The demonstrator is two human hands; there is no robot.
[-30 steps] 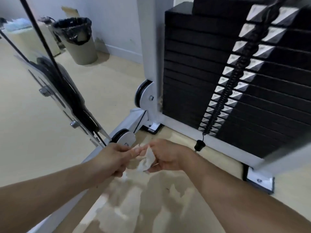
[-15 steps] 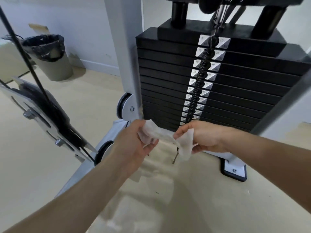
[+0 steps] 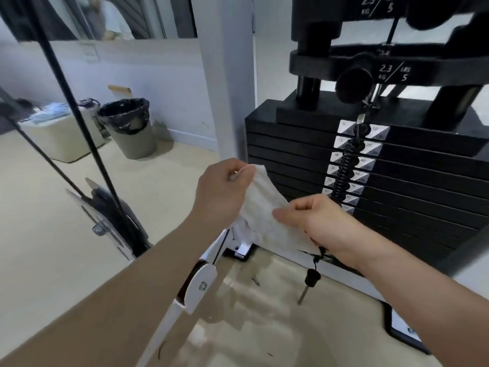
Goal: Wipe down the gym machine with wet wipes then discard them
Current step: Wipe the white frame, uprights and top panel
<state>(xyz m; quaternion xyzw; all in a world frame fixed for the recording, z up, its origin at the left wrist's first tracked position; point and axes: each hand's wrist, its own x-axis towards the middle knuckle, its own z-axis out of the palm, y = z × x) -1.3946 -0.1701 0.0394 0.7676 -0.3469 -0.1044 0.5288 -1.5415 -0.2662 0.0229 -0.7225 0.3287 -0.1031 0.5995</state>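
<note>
Two add-on plates (image 3: 317, 64) sit above the weight stack (image 3: 423, 186), each marked "2.3 KG / LBS 5" in white; stack is black slabs with a centre column of grey-white number stickers (image 3: 370, 148); 10, 25 and 40 readable, rest too blurred.

White upright post (image 3: 227, 75) stands just left of the stack; white base rail (image 3: 169, 321) runs out from the stack's foot toward the camera, with a white pulley (image 3: 202, 284) on it; black cable (image 3: 71, 102) slants down well left of the stack to a black-and-metal bracket (image 3: 113, 215); round bin (image 3: 132, 131) with black liner stands far left of the stack, near the wall; beige box (image 3: 58, 139) just beyond it, something pale blue on top; coiled black cord (image 3: 344, 170) hangs down the sticker column and covers part of the numbers; selector pin (image 3: 309, 279) dangles at its end below the stack's front.

Wet wipe (image 3: 264, 207) is in the air in front of the stack's lower left corner, stretched between both hands, hiding part of the base; left hand (image 3: 222, 192) pinches its top edge, fingers curled against the thumb; right hand (image 3: 322, 221) pinches its lower right side, thumb on top, other fingers curled under.

Floor (image 3: 53, 247) pale beige, glossy with reflections in front of the stack; wall (image 3: 164, 75) pale with white skirting; mirror panel (image 3: 119, 17) above it, reflection blurred.
</note>
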